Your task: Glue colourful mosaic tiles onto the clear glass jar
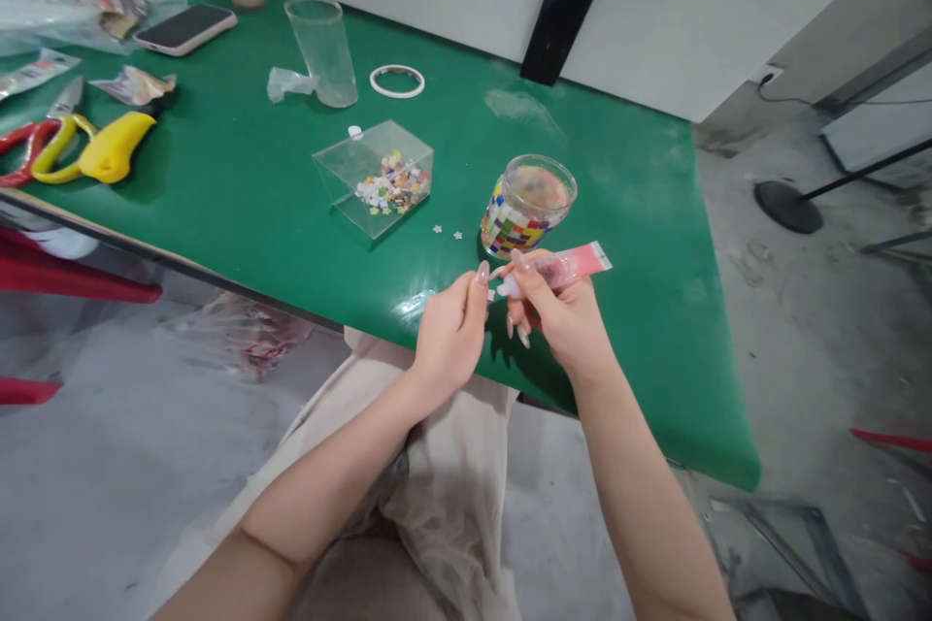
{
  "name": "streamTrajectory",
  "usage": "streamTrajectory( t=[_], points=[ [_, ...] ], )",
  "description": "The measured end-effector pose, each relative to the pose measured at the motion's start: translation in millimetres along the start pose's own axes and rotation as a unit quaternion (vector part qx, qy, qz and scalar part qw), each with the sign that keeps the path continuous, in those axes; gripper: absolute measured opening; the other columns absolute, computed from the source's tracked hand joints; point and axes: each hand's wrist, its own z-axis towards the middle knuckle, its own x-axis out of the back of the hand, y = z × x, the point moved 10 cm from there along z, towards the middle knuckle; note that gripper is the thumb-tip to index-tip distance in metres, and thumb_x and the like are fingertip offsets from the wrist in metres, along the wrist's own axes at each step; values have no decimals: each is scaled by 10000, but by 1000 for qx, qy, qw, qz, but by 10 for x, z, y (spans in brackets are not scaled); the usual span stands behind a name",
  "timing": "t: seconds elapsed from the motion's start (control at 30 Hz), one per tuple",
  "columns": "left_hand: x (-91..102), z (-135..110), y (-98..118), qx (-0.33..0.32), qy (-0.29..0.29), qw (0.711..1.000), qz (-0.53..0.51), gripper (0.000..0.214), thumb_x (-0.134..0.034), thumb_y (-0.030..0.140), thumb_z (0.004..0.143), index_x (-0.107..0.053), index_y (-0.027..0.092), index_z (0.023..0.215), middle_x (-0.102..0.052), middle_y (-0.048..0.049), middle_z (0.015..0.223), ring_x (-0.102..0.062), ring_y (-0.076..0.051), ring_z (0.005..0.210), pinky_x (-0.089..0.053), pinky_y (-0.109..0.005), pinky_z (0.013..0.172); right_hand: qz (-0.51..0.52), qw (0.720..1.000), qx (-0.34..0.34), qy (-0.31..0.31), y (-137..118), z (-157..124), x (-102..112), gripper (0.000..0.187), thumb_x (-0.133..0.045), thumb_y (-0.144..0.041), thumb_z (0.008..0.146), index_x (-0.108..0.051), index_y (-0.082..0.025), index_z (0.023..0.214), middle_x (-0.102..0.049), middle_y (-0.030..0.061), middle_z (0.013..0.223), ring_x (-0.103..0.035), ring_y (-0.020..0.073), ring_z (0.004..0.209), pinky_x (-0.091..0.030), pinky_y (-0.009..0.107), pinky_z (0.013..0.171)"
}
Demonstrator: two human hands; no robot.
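Observation:
My right hand (564,310) is closed around a pink, partly clear squeeze tube (572,264). The tube's white nozzle points left toward my left hand (452,330). Thumb and forefinger of that hand pinch a small white piece (490,295) right by the nozzle; its exact shape is too small to make out. Just beyond the hands stands a glass cup (520,213) covered partway up in coloured mosaic tiles. Two tiny white stars (448,232) lie left of the cup. A tilted clear box (375,179) holds many small coloured star pieces.
Behind the box are a clear plastic cup (324,53) and a white ring (397,81). A black slab (566,10) leans on the wall. Scissors (58,131), a yellow-handled tool (116,146), a phone (187,29) and plastic bags (58,0) lie at left on the green table (626,349).

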Motion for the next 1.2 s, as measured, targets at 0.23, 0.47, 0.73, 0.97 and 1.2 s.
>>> streamTrajectory(
  t=[0.23, 0.47, 0.73, 0.97, 1.2],
  points=[
    [4, -24, 10, -6, 6, 1000, 8, 392, -306, 406, 949, -353, 209, 614, -387, 50, 507, -356, -93, 451, -254, -238, 493, -2, 1000, 9, 1, -20, 10, -9, 275, -588, -453, 837, -591, -191, 754, -513, -79, 419, -427, 55, 313, -337, 174, 326],
    [3, -22, 7, -5, 4, 1000, 4, 398, -294, 416, 951, -343, 209, 615, -394, 50, 505, -369, -90, 449, -265, -235, 482, 2, 1000, 0, -7, 1, 10, -16, 262, -594, -449, 831, -599, -198, 758, -513, -78, 418, -425, 55, 315, -341, 172, 328],
    [4, -17, 19, -7, 2, 1000, 10, 384, -308, 396, 949, -360, 210, 617, -375, 54, 495, -358, -92, 441, -257, -238, 482, -30, 1000, 7, 1, -27, -2, -10, 266, -584, -425, 847, -578, -190, 724, -506, -78, 420, -426, 47, 310, -331, 163, 324],
    [-4, -20, -1, 0, 3, 1000, 12, 380, -314, 389, 949, -367, 210, 618, -386, 49, 499, -363, -96, 447, -248, -244, 491, -86, 995, 40, 21, -100, -15, 24, 261, -568, -417, 863, -586, -193, 732, -499, -76, 434, -442, 51, 335, -360, 175, 359],
    [-20, -11, -3, 5, -7, 1000, 11, 394, -305, 411, 951, -379, 201, 625, -386, 55, 501, -360, -87, 451, -255, -237, 490, -112, 991, 66, 27, -146, -15, 22, 268, -553, -418, 873, -586, -190, 736, -506, -79, 437, -460, 56, 343, -369, 179, 369]
  ],
)
